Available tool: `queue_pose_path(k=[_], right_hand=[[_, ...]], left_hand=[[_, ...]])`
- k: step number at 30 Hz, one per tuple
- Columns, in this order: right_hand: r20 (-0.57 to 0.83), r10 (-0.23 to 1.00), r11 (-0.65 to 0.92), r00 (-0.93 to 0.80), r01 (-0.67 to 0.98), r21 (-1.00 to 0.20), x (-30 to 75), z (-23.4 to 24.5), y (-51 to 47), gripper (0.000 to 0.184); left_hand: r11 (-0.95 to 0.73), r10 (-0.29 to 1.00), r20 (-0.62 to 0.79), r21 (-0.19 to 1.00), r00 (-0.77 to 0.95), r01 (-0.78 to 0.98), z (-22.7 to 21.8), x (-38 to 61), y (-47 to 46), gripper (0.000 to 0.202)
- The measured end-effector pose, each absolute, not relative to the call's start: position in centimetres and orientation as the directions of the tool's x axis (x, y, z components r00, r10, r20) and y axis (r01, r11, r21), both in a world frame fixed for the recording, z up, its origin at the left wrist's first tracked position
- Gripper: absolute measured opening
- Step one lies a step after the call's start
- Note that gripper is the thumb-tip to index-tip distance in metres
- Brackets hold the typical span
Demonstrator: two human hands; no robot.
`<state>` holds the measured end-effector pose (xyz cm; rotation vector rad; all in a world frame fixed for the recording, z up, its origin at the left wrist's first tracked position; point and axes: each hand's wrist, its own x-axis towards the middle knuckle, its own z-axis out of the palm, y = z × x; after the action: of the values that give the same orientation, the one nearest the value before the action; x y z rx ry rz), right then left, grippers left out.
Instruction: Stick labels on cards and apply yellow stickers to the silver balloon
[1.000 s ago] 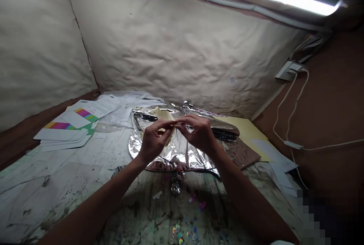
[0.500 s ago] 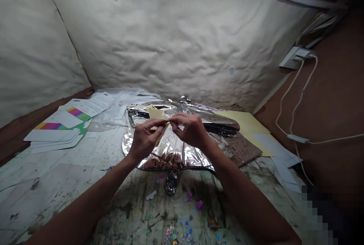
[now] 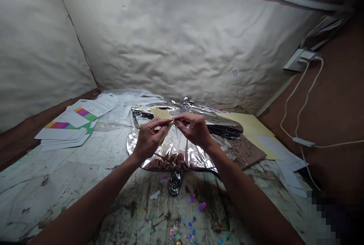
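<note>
Head cam: left hand (image 3: 150,138) pinching a yellow paper (image 3: 162,114) above crinkly silver foil (image 3: 196,158), partly blocking it. Right hand (image 3: 195,129) is right beside, can't tell what's pinched. White cards (image 3: 61,134) sit left, purple bits (image 3: 201,207) up front.

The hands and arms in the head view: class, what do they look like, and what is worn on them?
The left hand and right hand are ungloved, with no ring, watch or bracelet visible. The left forearm and right forearm look bare of sleeves and narrow towards the wrists. No markings can be made out.
</note>
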<state>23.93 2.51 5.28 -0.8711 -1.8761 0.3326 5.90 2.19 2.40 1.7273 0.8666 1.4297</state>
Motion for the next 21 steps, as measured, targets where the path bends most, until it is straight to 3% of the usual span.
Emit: queue_pose_path(k=[5,8,11,13,16,21], right_hand=[[0.513,0.857,0.508,-0.041,0.235,-0.829,23.1,5.1,2.6,0.021],[0.447,0.893,0.44,0.044,0.111,-0.891,23.0,5.0,3.0,0.02],[0.401,0.904,0.396,0.151,0.06,-0.916,23.2,5.0,3.2,0.019],[0.414,0.887,0.399,0.207,0.11,-0.91,23.1,5.0,3.1,0.019],[0.516,0.825,0.433,0.23,0.329,-0.839,22.6,4.9,2.3,0.019],[0.648,0.755,0.497,0.099,0.559,-0.664,21.1,4.4,0.9,0.018]], left_hand=[[-0.596,0.803,0.589,0.795,0.092,0.113,2.5,6.0,2.0,0.03],[-0.711,0.688,0.717,0.633,0.115,0.307,2.6,5.6,2.1,0.028],[-0.712,0.623,0.781,0.539,0.051,0.45,2.7,5.0,2.6,0.032],[-0.697,0.592,0.806,0.509,0.003,0.506,2.8,4.7,2.8,0.034],[-0.696,0.586,0.808,0.467,0.056,0.544,2.6,4.9,2.6,0.037],[-0.695,0.646,0.749,0.499,0.146,0.517,2.1,5.8,2.0,0.042]])
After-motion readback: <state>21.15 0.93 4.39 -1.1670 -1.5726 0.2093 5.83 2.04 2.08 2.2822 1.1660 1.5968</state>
